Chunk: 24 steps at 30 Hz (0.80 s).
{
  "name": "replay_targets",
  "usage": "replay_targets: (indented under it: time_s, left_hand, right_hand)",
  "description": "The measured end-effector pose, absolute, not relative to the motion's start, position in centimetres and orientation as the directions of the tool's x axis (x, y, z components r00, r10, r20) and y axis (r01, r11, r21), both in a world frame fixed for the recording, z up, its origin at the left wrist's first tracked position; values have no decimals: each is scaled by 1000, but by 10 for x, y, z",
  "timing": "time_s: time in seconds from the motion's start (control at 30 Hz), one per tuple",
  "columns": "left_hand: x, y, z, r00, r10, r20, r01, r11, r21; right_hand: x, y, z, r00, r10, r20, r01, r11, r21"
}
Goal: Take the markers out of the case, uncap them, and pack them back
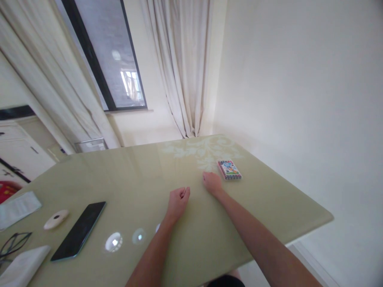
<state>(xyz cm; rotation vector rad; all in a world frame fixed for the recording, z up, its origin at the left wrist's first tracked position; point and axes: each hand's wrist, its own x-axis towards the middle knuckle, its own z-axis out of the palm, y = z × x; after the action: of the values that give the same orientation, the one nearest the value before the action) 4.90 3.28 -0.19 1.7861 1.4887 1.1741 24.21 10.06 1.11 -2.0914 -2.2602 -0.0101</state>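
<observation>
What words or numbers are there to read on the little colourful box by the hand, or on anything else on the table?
No text can be read anywhere.
Marker box by the right hand: colourful print, too small and blurred.
White packet at the table's left edge: faint marks, unreadable.
Phone: dark screen, nothing showing.
Left hand: holds nothing with writing.

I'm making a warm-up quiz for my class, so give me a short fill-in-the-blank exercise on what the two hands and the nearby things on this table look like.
1. The left hand rests on the table curled into a loose ____.
2. The right hand lies just beside a flat pack of ____.
3. The dark phone lies to the ____ of the left hand.
4. The window behind the table is flanked by pale ____.

Missing words: fist; coloured pens; left; curtains
</observation>
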Motion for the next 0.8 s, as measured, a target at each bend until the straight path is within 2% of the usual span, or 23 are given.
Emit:
replay_targets:
  time_s: [0.33,0.8]
  left_hand:
    - [43,31,5,-35,970,241,458,-199,866]
    - [40,31,6,-53,969,241,454,-192,870]
  right_hand:
    - [235,92,25,-71,997,22,997,70,29]
    - [235,88,26,-97,994,51,995,97,8]
